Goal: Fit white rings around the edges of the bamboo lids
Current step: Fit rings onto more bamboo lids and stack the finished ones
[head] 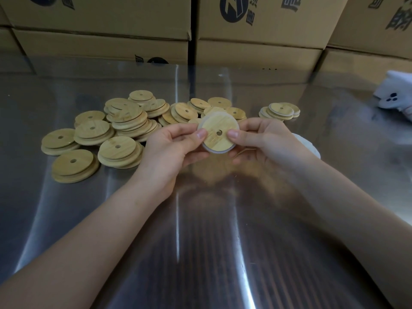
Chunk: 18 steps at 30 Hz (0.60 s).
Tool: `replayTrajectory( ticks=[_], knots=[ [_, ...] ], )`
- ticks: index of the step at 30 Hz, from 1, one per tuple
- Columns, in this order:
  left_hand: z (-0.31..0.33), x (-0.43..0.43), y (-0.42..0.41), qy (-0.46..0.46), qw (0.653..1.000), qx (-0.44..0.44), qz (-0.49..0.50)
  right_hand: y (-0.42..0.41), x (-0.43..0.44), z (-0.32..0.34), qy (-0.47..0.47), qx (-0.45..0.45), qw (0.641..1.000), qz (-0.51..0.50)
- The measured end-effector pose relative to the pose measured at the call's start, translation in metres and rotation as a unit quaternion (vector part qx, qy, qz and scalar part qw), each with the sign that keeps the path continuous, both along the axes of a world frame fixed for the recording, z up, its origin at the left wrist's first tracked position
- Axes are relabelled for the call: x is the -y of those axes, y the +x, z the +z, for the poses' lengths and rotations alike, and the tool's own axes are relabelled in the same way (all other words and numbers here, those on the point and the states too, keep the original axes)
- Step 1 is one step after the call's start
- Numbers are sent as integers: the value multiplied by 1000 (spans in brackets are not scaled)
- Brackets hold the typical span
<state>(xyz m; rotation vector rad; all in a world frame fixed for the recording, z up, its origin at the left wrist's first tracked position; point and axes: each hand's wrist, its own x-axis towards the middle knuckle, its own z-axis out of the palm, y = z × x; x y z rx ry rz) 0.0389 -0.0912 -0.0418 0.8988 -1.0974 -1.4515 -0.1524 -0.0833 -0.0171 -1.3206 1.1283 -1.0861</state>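
Both my hands, left (171, 146) and right (265, 139), pinch one bamboo lid (217, 132) with its white ring (219, 150) above the bench (200, 219).

Both arms bare, coming in from the bottom corners and converging mid-frame. Left forearm (100, 219) and right forearm (323, 197) angle inward, wrists about straight. Left hand (171, 148) and right hand (263, 141) face each other, palms inward. Each pinches an opposite side of one lid (217, 122), thumb on the top face and fingers curled underneath. Thumb tips point at each other, apart.
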Motion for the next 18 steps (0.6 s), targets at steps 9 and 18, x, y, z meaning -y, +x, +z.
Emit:
replayTrajectory(
  ticks=[9,18],
  knots=[
    [-2,-1,-1,32,998,-43,-20,-5,5,-3,94,98,990,39],
    [0,1,1,41,998,-46,-4,-4,9,-7,86,152,984,45]
  ],
)
